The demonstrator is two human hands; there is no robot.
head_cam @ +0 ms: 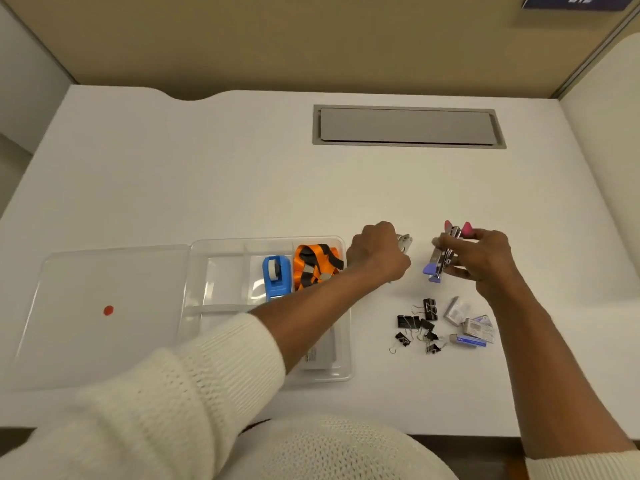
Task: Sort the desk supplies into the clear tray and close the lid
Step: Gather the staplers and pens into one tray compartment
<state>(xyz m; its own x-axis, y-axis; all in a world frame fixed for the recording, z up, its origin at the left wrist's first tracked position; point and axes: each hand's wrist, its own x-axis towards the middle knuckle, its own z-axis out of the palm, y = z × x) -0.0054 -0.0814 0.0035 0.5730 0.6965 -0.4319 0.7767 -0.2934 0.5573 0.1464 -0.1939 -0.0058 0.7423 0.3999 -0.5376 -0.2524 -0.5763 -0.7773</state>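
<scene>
The clear tray (221, 245) lies on the white desk, its flat lid (69, 327) with a red dot lying to its left. A blue tape dispenser (276, 277) and an orange and black lanyard (316, 263) rest in its back compartments. My left hand (377, 252) reaches across the tray, closed on a small silver metal tool (405, 244). My right hand (481, 256) grips staplers bunched together: a purple one (437, 268) and pink-tipped ones (457, 229). Several black binder clips (419, 323) and small staple boxes (472, 327) lie in front.
A grey cable hatch (407, 126) is set into the desk at the back. Beige partition walls close the desk off at the back and right. My white sweater sleeve covers part of the tray's front compartment.
</scene>
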